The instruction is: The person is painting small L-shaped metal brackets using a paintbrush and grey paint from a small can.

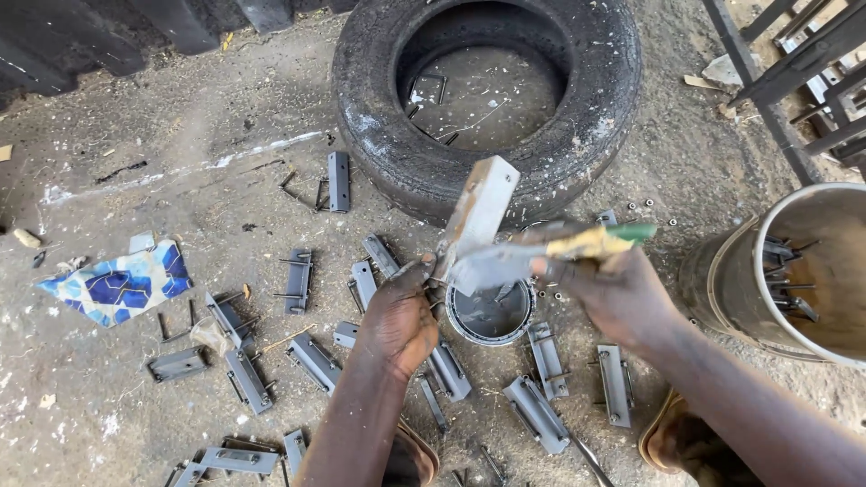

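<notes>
A: What is lying at the far left of the dirt floor?

B: A blue-and-white patterned scrap (122, 286) is lying there, with grey painted metal brackets (245, 379) spreading rightward across the ground.

A: And in the middle?

B: The person's left hand (399, 317) is closing its fingers around the lower end of a flat metal bracket (480, 209), holding it tilted upright above a small round paint tin (492, 316). A worn black tyre (487, 99) is lying just beyond.

A: And the other hand?

B: The right hand (613, 290) is gripping a green-handled paintbrush (550, 254), fingers wrapping tight, its bristles touching the bracket. At the far right, a large drum (794, 271) is holding more pieces.
</notes>
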